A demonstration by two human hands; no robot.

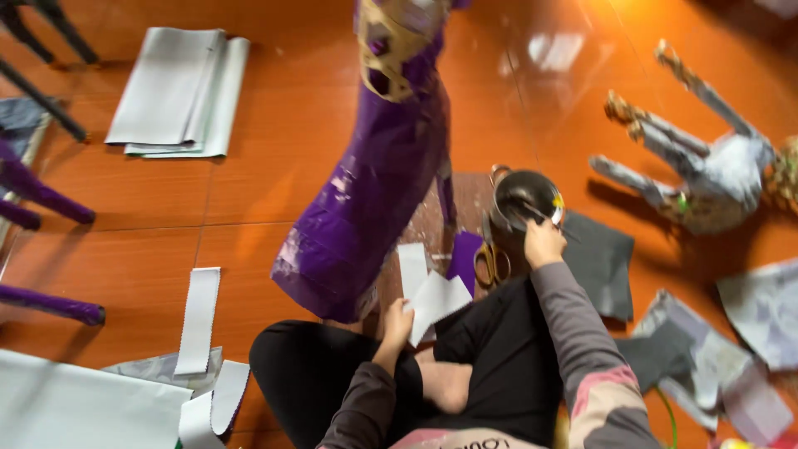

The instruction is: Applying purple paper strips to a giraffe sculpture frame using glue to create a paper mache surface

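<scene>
I sit cross-legged on an orange floor. My left hand (398,323) holds a white paper piece (438,301) in front of my knees. My right hand (543,242) reaches to a dark metal bowl (524,198) and grips a brush whose tip is in the bowl. A tall purple papered sculpture (374,183) with a woven frame showing at the top rises just ahead of my left hand. Orange-handled scissors (491,263) lie beside a purple paper scrap (462,256) between the two hands.
A grey papered hand-shaped form (706,170) lies at the right. A folded stack of grey sheets (179,91) lies at the far left. White strips (198,320) and a large sheet (75,407) lie near left. A dark grey sheet (600,262) and paper scraps (731,366) lie at the right. Purple legs (41,199) stick in from the left edge.
</scene>
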